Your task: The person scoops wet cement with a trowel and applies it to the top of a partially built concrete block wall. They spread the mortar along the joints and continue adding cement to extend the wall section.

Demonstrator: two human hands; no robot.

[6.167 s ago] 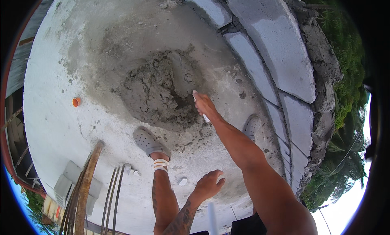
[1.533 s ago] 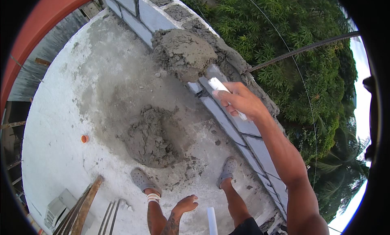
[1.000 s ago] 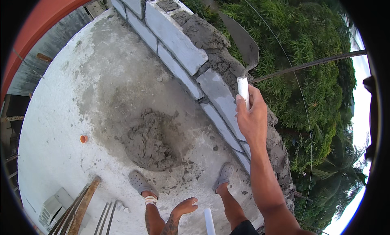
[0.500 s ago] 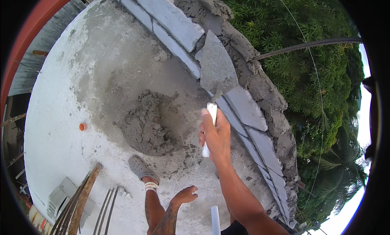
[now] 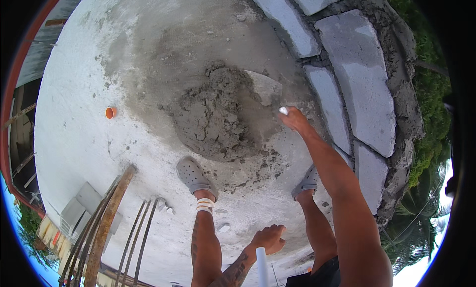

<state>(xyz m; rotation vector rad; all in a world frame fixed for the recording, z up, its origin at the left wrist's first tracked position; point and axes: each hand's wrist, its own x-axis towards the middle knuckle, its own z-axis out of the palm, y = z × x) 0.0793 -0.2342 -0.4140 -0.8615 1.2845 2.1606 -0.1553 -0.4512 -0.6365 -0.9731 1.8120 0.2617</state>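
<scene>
My right hand [image 5: 293,119] grips the white handle of a trowel [image 5: 267,87] low over the concrete floor. The blade lies at the right side of a grey mortar heap [image 5: 213,113], with its left edge against the wet mortar. Loosely curled, my left hand [image 5: 268,239] hangs between my legs with nothing visible in it, though its palm side is hidden. To the right runs a low wall of grey blocks [image 5: 354,64] with mortar joints and a rough band of mortar along its outer side.
An orange cup [image 5: 110,112] rests on the pale concrete floor [image 5: 74,138] at left. Steel bars and a rusty brown bar [image 5: 111,217] rise at lower left near grey blocks [image 5: 82,207]. A white tube [image 5: 262,267] shows at the bottom. Green foliage [image 5: 431,123] lies beyond the wall.
The trowel has moved from over the wall down to the mortar heap, in my right hand. The view has shifted toward the wall, and my left hand appears farther right and slightly lower.
</scene>
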